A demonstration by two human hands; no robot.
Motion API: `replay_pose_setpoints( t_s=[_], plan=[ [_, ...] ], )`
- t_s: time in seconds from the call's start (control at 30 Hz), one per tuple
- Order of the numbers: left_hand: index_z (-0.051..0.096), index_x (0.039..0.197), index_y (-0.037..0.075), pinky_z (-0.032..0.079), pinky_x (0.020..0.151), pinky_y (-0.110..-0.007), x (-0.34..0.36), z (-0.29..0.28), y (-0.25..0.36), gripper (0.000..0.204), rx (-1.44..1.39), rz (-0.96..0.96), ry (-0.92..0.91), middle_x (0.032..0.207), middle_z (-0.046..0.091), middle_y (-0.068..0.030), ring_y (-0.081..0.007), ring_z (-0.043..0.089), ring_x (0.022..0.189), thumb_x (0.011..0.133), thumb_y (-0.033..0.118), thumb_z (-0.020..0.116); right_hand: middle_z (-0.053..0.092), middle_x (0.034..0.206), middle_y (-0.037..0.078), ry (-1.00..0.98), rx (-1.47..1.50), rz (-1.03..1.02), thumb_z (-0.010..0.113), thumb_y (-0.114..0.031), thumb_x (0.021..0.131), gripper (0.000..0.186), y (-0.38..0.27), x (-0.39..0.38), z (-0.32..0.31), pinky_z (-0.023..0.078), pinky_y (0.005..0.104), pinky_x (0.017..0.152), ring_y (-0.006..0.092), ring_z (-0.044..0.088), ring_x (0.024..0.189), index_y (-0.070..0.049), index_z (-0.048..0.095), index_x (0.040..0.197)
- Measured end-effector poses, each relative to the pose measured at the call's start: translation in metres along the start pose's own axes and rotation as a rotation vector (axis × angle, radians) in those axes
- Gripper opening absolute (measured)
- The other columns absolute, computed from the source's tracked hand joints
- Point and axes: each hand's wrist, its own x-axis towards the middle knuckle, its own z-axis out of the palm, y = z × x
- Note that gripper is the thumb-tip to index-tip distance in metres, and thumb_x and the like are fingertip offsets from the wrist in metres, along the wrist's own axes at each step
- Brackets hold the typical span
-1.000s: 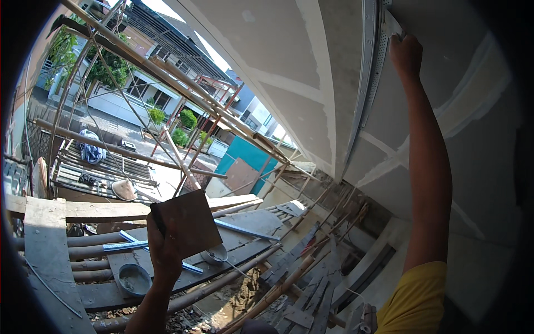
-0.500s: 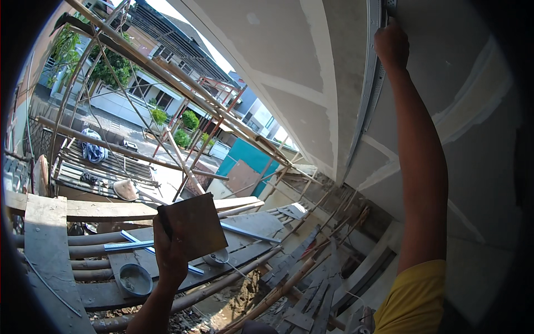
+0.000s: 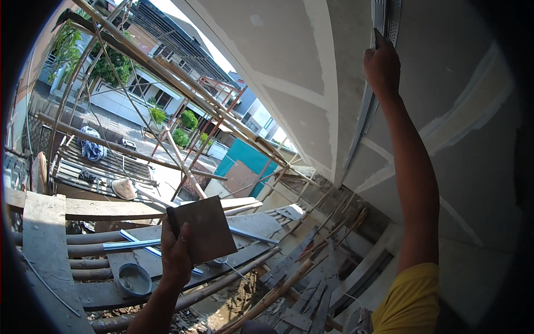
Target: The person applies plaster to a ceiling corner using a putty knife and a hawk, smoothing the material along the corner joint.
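My left hand [image 3: 177, 250] grips a flat, square brown plate [image 3: 206, 231] by its dark left edge, with the thumb across its face. Overhead, my right hand [image 3: 384, 69] is closed on what looks like a putty knife [image 3: 380, 40]; only a thin dark piece of it shows above the fingers. It is up against a long perforated metal corner bead [image 3: 364, 114] that runs along the ceiling's edge. Grey ceiling boards [image 3: 439, 72] with pale filled joints spread around that hand.
Below are scaffold planks [image 3: 47, 239] on bamboo poles [image 3: 89, 251]. A bucket of grey paste [image 3: 134, 279] stands beside blue-white strips [image 3: 129, 245] on the boards. Rubble lies beneath. Crossed scaffold poles [image 3: 133, 50] rise at the left, and loose timber [image 3: 311, 300] is at lower right.
My right hand has come down slightly along the bead, and the dark piece above its fingers now shows. My left hand has shifted a little right with the square plate.
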Motion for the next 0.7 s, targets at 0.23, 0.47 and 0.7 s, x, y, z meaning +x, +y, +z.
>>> replay_pose_setpoints(
  t_s=[0.23, 0.47, 0.7],
  plan=[
    [0.039, 0.132, 0.001, 0.053, 0.088, -0.038, 0.002, 0.001, 0.009, 0.037, -0.556, -0.353, -0.125, 0.117, 0.055, -0.0150, -0.0252, 0.060, 0.105, 0.097, 0.013, 0.044, 0.054, 0.122, 0.014, -0.387, 0.928, -0.618, 0.061, -0.007, 0.086, 0.044, -0.161, -0.174, -0.082, 0.052, 0.0358, 0.092, 0.0274, 0.058, 0.108, -0.007, 0.051, 0.129],
    [0.034, 0.136, 0.003, 0.047, 0.097, -0.041, -0.001, 0.008, 0.025, 0.043, -0.623, -0.269, -0.142, 0.125, 0.053, -0.0156, -0.0251, 0.056, 0.113, 0.095, 0.010, 0.046, 0.047, 0.132, 0.008, -0.301, 0.861, -0.826, 0.062, -0.024, 0.088, 0.047, -0.166, -0.234, -0.084, 0.050, 0.0291, 0.096, 0.0222, 0.049, 0.119, -0.020, 0.047, 0.132],
    [0.039, 0.127, -0.002, 0.047, 0.087, -0.029, 0.009, -0.006, 0.011, 0.036, 0.058, 0.108, 0.025, 0.113, 0.055, -0.0127, -0.0152, 0.055, 0.101, 0.097, 0.015, 0.050, 0.052, 0.129, 0.010, -0.441, 0.601, -0.715, 0.055, -0.022, 0.092, 0.034, -0.119, -0.213, -0.054, 0.042, 0.0416, 0.105, 0.0244, 0.049, 0.122, -0.016, 0.057, 0.125]
  ],
)
